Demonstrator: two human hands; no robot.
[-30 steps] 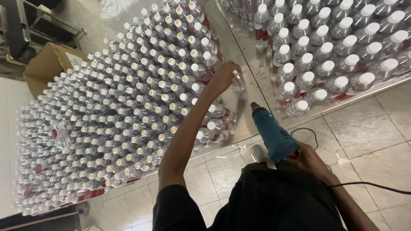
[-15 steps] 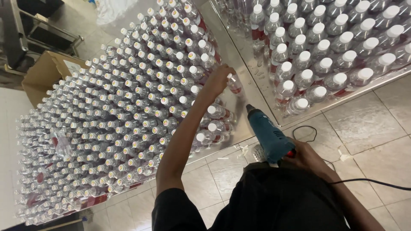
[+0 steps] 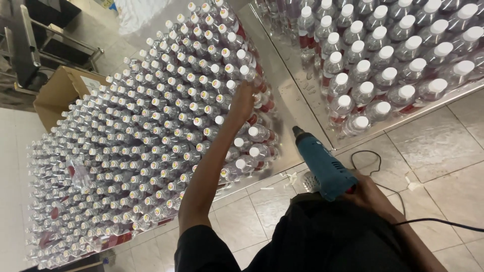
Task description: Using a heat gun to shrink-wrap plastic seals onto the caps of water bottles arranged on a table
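1. The blue heat gun [image 3: 321, 166] sits in the right hand [image 3: 367, 194], whose fingers are wrapped tight round its handle; its dark nozzle points up and away from that grip, toward the steel gap between the two masses of bottles.
2. The left hand [image 3: 243, 100] reaches out over the large block of clear capped bottles [image 3: 141, 146], fingers curled down onto the bottle tops at the block's near right edge. Whether they pinch a bottle or only press on the wrap cannot be told.
3. Just below the left hand, a few bottles at the block's corner lean on their sides, caps toward the heat gun.
4. Right of the heat gun's nozzle, apart from it, stands a second group of bottles [image 3: 383, 60] with white caps, upright on the shiny metal table [image 3: 287, 95].
5. Behind the right-hand grip a black cord [image 3: 368, 158] loops over the tiled floor [image 3: 438, 146].
6. Far left of the left hand, beyond the big block, an open cardboard box [image 3: 63, 93] stands beside a dark metal frame [image 3: 30, 45].
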